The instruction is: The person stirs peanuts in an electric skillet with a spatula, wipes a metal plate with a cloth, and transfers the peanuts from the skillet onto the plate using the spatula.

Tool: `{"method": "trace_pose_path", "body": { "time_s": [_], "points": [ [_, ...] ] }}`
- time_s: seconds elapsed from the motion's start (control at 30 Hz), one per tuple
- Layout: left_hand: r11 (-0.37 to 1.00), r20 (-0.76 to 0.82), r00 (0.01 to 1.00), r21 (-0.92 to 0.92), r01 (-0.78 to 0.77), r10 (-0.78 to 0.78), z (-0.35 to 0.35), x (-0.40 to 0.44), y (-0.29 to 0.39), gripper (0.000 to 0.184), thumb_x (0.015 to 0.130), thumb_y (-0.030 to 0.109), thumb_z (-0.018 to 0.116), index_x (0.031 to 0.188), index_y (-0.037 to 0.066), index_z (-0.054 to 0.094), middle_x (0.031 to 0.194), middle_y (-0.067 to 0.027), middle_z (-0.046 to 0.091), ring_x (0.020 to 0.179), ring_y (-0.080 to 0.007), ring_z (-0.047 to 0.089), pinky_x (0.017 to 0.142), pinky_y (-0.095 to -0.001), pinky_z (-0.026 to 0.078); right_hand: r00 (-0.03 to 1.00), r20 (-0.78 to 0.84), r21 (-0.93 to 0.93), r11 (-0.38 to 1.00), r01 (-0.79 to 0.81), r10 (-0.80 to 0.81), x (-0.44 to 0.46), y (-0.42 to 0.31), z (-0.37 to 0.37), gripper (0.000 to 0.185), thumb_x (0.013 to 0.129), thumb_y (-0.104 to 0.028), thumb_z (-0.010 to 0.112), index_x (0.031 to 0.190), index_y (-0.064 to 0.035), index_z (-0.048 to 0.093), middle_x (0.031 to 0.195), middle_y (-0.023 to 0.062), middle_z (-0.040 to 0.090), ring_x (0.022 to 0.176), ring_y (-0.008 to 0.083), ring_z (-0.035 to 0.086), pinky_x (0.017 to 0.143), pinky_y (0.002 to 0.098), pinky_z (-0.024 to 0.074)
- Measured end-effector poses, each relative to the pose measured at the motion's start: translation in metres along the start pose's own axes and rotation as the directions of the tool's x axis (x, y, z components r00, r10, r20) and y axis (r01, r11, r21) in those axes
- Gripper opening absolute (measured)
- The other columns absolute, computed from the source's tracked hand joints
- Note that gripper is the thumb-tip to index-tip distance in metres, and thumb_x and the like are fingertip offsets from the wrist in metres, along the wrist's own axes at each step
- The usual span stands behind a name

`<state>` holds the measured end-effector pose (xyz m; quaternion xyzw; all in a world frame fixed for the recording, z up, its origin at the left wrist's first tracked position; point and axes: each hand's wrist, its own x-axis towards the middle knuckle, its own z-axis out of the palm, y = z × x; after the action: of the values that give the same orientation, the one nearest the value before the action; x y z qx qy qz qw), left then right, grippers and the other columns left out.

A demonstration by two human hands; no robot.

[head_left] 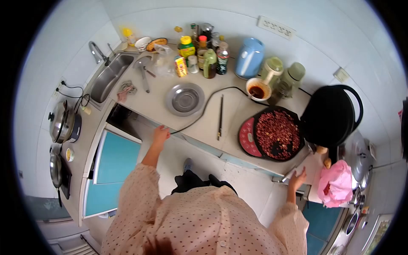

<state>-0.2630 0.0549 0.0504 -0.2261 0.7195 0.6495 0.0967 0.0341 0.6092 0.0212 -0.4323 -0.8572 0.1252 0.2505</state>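
Observation:
My left hand (161, 135) is closed at the counter's front edge around a black power cord (207, 106). From there the cord curves back over the counter and passes behind a white bowl (250, 85) of dark red sauce. My right hand (298, 179) is at the right, fingers apart, beside a flat metallic piece (293, 168) that I cannot make out clearly. An electric griddle (248, 138) with a red control panel stands between my hands. Its black pan is full of reddish peanuts (276, 129), and its black lid (329, 114) is raised.
A metal plate (185, 99) and black chopsticks (220, 119) lie mid-counter. Behind are several bottles (209, 63), a blue kettle (250, 58) and green jugs (293, 76). A sink (111, 78) is at left, a pink plastic bag (335, 185) at right. Below the counter, a cabinet compartment (123, 119) stands open.

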Motion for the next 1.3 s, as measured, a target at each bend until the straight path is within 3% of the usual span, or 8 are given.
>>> {"method": "trace_pose_path", "body": {
  "time_s": [0.43, 0.47, 0.63, 0.73, 0.77, 0.83, 0.93, 1.3],
  "points": [
    [0.881, 0.450, 0.876, -0.325, 0.343, -0.175, 0.005, 0.130, 0.015, 0.023, 0.086, 0.012, 0.052, 0.105, 0.000, 0.049, 0.097, -0.0137, 0.057, 0.084, -0.0277, 0.060, 0.073, -0.0416, 0.054, 0.974, 0.101, 0.196, 0.964, 0.179, -0.201, -0.100, -0.206, -0.026, 0.048, 0.076, 0.001, 0.052, 0.124, -0.0053, 0.046, 0.108, 0.0130, 0.052, 0.077, 0.0215, 0.055, 0.069, 0.0320, 0.0459],
    [0.893, 0.497, 0.855, -0.303, 0.332, -0.149, -0.002, 0.132, 0.024, 0.021, 0.086, 0.012, 0.053, 0.104, 0.001, 0.049, 0.097, -0.0126, 0.056, 0.083, -0.0270, 0.060, 0.073, -0.0427, 0.054, 0.973, 0.199, 0.141, 0.986, 0.089, -0.116, -0.101, -0.229, -0.021, 0.048, 0.077, 0.001, 0.051, 0.123, -0.0066, 0.046, 0.112, 0.0142, 0.052, 0.100, 0.0254, 0.053, 0.075, 0.0319, 0.0473],
    [0.798, 0.227, 0.974, -0.591, 0.117, 0.025, -0.145, 0.151, 0.100, 0.014, 0.086, 0.015, 0.055, 0.086, 0.002, 0.049, 0.084, -0.0089, 0.056, 0.073, -0.0216, 0.060, 0.073, -0.0383, 0.054, 0.938, 0.282, 0.166, 0.973, 0.159, -0.201, -0.128, -0.354, -0.020, 0.045, 0.077, 0.002, 0.050, 0.121, -0.0028, 0.047, 0.113, 0.0147, 0.052, 0.099, 0.0257, 0.053, 0.073, 0.0316, 0.0476],
    [0.840, -0.154, 0.931, -0.402, -0.364, 0.330, -0.250, 0.227, 0.134, 0.020, 0.089, 0.020, 0.053, 0.097, 0.001, 0.054, 0.085, -0.0074, 0.061, 0.068, -0.0175, 0.061, 0.065, -0.0323, 0.051, 0.911, 0.320, 0.184, 0.960, 0.211, -0.262, -0.140, -0.380, -0.010, 0.045, 0.077, 0.003, 0.051, 0.121, -0.0029, 0.047, 0.115, 0.0148, 0.051, 0.094, 0.0251, 0.055, 0.073, 0.0313, 0.0473],
    [0.751, -0.300, 0.696, 0.133, -0.646, 0.652, -0.282, 0.256, 0.147, 0.020, 0.090, 0.017, 0.051, 0.101, 0.000, 0.053, 0.083, -0.0102, 0.062, 0.062, -0.0242, 0.061, 0.062, -0.0326, 0.049, 0.893, 0.364, 0.206, 0.958, 0.199, -0.264, -0.144, -0.389, -0.004, 0.046, 0.076, 0.004, 0.051, 0.121, -0.0034, 0.047, 0.116, 0.0147, 0.051, 0.091, 0.0245, 0.055, 0.073, 0.0313, 0.0471],
    [0.475, -0.253, 0.488, 0.779, -0.410, 0.835, -0.327, 0.276, 0.185, 0.018, 0.091, 0.013, 0.047, 0.103, 0.000, 0.052, 0.093, -0.0165, 0.062, 0.073, -0.0326, 0.062, 0.067, -0.0350, 0.050, 0.886, 0.366, 0.214, 0.952, 0.217, -0.284, -0.148, -0.401, 0.009, 0.047, 0.075, 0.004, 0.052, 0.120, -0.0040, 0.048, 0.114, 0.0149, 0.051, 0.086, 0.0236, 0.056, 0.073, 0.0323, 0.0471],
    [0.280, -0.176, 0.258, 0.847, -0.452, 0.950, -0.358, 0.296, 0.217, 0.022, 0.091, 0.012, 0.045, 0.109, 0.001, 0.052, 0.104, -0.0193, 0.059, 0.088, -0.0371, 0.058, 0.074, -0.0378, 0.048, 0.865, 0.365, 0.218, 0.935, 0.280, -0.344, -0.151, -0.421, 0.019, 0.050, 0.072, 0.006, 0.053, 0.120, -0.0054, 0.049, 0.110, 0.0152, 0.052, 0.075, 0.0223, 0.057, 0.072, 0.0343, 0.0471],
    [0.305, -0.224, 0.233, 0.858, -0.414, 0.946, -0.388, 0.295, 0.227, 0.019, 0.090, 0.009, 0.046, 0.106, 0.003, 0.055, 0.119, -0.0172, 0.050, 0.097, -0.0342, 0.055, 0.080, -0.0366, 0.046, 0.826, 0.396, 0.284, 0.909, 0.305, -0.401, -0.157, -0.460, 0.030, 0.047, 0.073, 0.005, 0.054, 0.119, -0.0054, 0.050, 0.110, 0.0151, 0.051, 0.073, 0.0230, 0.057, 0.071, 0.0346, 0.0469]
  ]
}}
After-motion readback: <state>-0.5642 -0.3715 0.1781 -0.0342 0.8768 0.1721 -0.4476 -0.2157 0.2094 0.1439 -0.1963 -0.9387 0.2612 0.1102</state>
